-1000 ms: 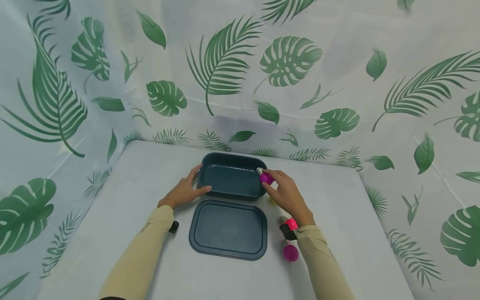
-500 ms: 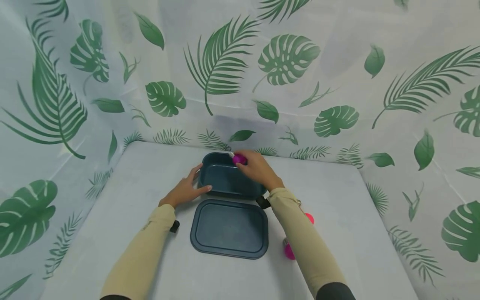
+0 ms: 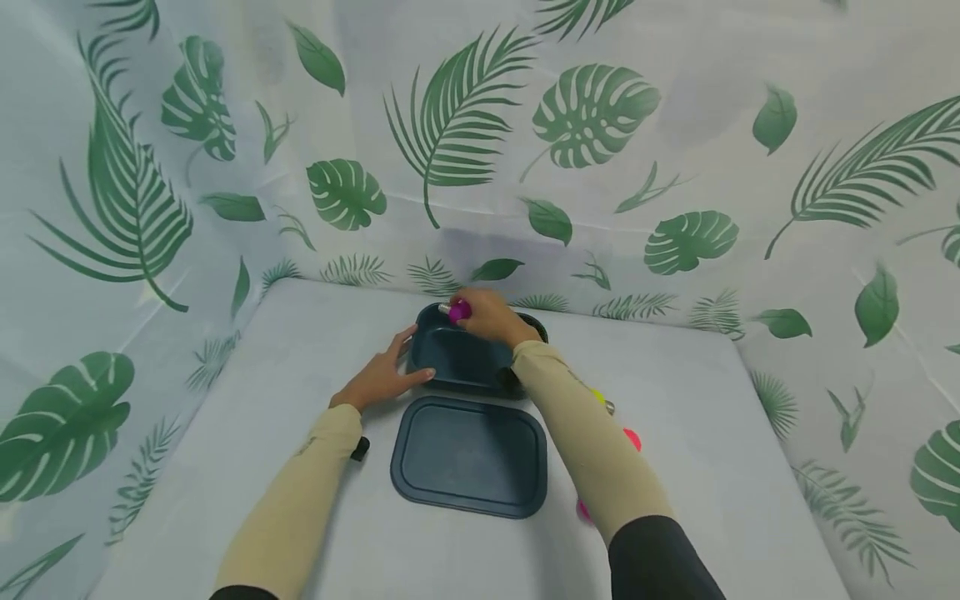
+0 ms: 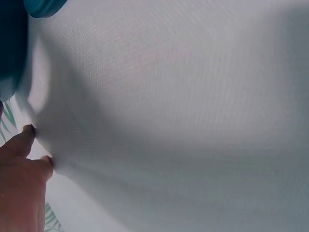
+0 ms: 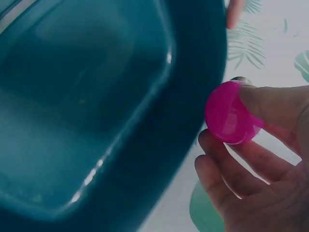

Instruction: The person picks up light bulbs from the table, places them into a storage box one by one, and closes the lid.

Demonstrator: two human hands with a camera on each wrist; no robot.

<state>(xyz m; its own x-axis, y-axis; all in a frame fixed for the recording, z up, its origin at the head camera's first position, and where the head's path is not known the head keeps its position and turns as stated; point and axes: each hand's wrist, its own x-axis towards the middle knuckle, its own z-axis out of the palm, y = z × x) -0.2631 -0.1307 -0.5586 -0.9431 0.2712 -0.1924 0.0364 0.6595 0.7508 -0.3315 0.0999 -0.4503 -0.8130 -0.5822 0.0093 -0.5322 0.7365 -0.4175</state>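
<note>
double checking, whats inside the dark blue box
Bare floor shows inside the dark blue box, nothing seen on it. In the head view, the right hand and sleeve hide some of its right side.

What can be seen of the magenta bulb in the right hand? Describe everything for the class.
The magenta bulb has a round, glossy, smooth body, plastic or glass by its look, with a silvery, metal-looking base pointing left in the head view. The right hand pinches it, the thumb covering part of its surface. It is at the far rim of the open dark blue box; whether it touches that rim is unclear.
</note>
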